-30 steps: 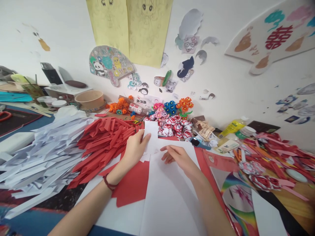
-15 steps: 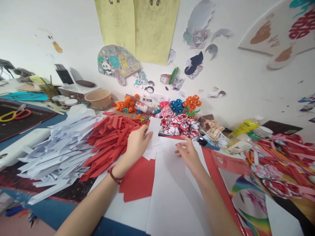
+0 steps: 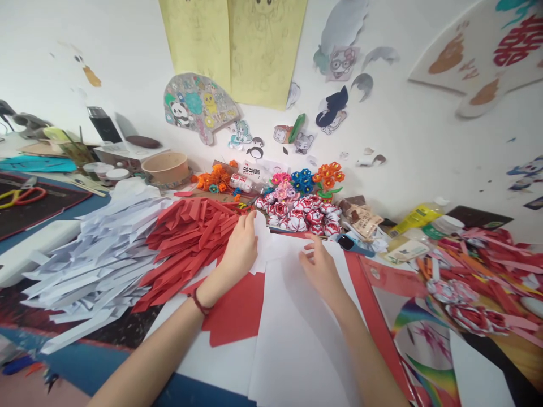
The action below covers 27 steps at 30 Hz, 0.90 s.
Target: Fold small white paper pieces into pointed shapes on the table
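A large white sheet (image 3: 301, 345) is lying lengthwise before the person, overlapping red paper (image 3: 237, 316). To the left, folded white strips (image 3: 89, 265) are sprawling beside a smaller heap of red strips (image 3: 190, 237); red-and-white paper flowers (image 3: 311, 215) are clustering beyond. The right hand (image 3: 319, 265) is poising over the sheet's far end, fingers loosely curling around nothing visible. The left hand (image 3: 237, 249) is partly covering a small white slip (image 3: 262, 237); whether its fingers are pinching that, I cannot tell. A leftward sweep could be scattering red strips; uneven pressure could be creasing the slip. Compared with half a second ago, the slip is showing less above the left thumb.
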### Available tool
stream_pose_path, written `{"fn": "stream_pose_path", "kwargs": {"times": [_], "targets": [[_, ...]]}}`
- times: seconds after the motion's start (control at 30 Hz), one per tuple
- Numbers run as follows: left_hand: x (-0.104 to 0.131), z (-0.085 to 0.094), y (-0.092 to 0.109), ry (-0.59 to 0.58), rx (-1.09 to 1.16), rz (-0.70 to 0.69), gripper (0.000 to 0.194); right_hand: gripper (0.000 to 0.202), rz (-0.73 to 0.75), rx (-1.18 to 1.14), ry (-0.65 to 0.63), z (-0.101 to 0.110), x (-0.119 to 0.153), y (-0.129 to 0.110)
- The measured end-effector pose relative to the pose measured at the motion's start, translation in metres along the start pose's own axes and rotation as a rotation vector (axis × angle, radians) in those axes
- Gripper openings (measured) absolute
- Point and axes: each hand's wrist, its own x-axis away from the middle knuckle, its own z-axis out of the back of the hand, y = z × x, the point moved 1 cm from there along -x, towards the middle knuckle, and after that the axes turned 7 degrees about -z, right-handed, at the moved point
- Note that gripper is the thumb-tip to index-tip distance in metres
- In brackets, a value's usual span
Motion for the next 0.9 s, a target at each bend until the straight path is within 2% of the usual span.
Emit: {"fn": "stream_pose_path", "kwargs": {"times": [0.13, 0.2, 0.3, 0.4, 0.63, 0.9], "targets": [[0.006, -0.002, 0.012, -0.076, -0.283, -0.112, 0.053, 0.048, 0.06, 0.194, 0.086, 0.002, -0.002, 0.01], [0.011, -0.005, 0.02, -0.162, -0.276, -0.216, 0.047, 0.045, 0.084, 0.25, 0.073, 0.001, -0.002, 0.012], [0.02, -0.012, 0.031, -0.304, -0.209, -0.452, 0.036, 0.04, 0.109, 0.318, 0.039, 0.0, -0.003, 0.016], [0.027, -0.015, 0.035, -0.363, -0.191, -0.583, 0.031, 0.039, 0.105, 0.41, 0.044, 0.0, -0.005, 0.022], [0.018, -0.007, 0.018, -0.298, -0.297, -0.47, 0.016, 0.039, 0.132, 0.503, 0.189, -0.01, -0.011, 0.03], [0.01, -0.004, 0.015, -0.186, -0.305, -0.329, 0.02, 0.04, 0.183, 0.492, 0.173, -0.013, -0.015, 0.033]]}}
